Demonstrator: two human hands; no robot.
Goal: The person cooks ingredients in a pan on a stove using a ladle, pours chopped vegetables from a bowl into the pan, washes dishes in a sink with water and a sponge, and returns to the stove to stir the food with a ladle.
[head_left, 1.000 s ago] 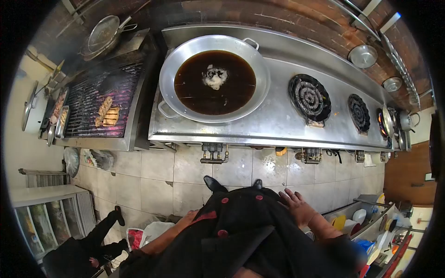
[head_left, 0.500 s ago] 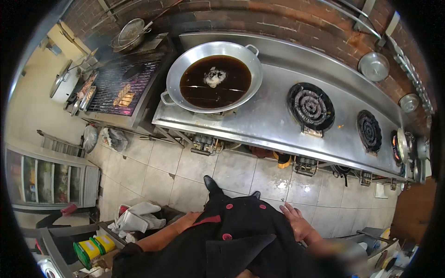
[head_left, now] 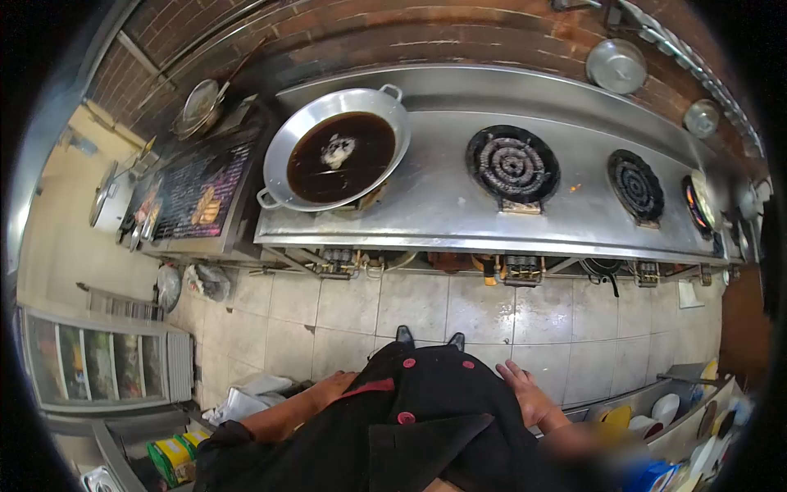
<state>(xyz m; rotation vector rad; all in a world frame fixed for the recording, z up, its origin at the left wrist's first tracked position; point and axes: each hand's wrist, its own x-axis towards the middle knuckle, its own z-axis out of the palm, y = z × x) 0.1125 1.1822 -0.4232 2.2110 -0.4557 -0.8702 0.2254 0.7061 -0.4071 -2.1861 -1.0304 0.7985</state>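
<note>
In the head view, the right hand (head_left: pixel 526 397) was spread beside the black, red-buttoned jacket (head_left: pixel 443 389); the left hand's (head_left: pixel 334 387) fingers couldn't be made out. Ahead, the wide silver two-handled metal pan (head_left: pixel 328 102) of dark brown liquid (head_left: pixel 352 168) could slop if knocked.

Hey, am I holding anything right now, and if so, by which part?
Your right hand is open, with nothing visible in it. Your left hand, at the side of your jacket, is too hidden to tell.
</note>
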